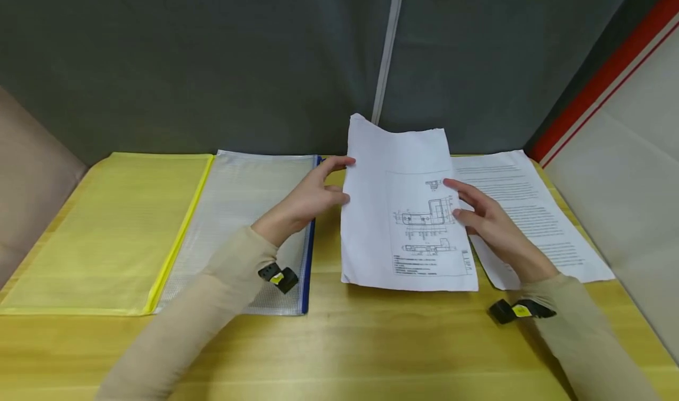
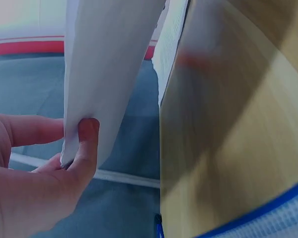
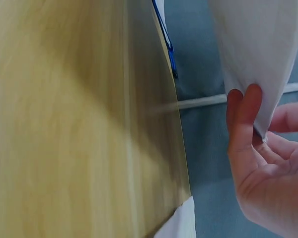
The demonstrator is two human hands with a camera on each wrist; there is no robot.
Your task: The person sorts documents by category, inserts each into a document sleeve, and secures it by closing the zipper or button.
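A small stack of white sheets (image 1: 395,212) with a technical drawing on top stands tilted up, its lower edge on the wooden table (image 1: 339,342). My left hand (image 1: 313,197) pinches its left edge between thumb and fingers (image 2: 87,144). My right hand (image 1: 480,212) pinches the right edge, thumb (image 3: 243,124) on the front. In the wrist views the paper (image 2: 104,64) (image 3: 258,54) hangs above each grip.
A clear mesh zip pouch with blue trim (image 1: 249,212) lies left of the sheets, overlapping a yellow pouch (image 1: 106,230). A printed text page (image 1: 530,218) lies flat at the right. Grey fabric walls enclose the table; a white panel stands at the right.
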